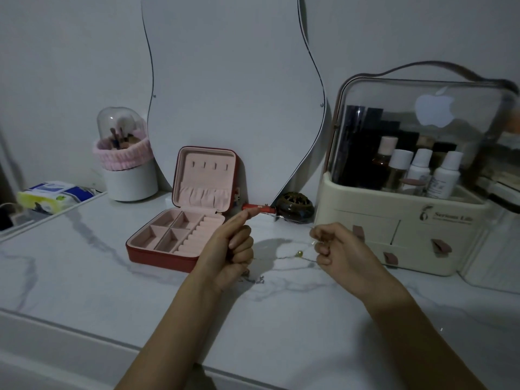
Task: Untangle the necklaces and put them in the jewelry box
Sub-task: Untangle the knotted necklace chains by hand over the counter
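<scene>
While the left hand [230, 243] and right hand [332, 246] each pinch the thin necklaces [298, 254] above the counter [84, 266], untangling seems underway. Next likely comes teasing strands apart, then the open jewelry box [180, 235].

Your two arms come up from the bottom edge bare from forearm to fingertip, with no sleeve or cuff showing on either. Your left hand [230, 243] and right hand [336, 246] wear no rings, bracelets, watch or gloves. Your nails that show look short and unpainted in the dim light.
</scene>
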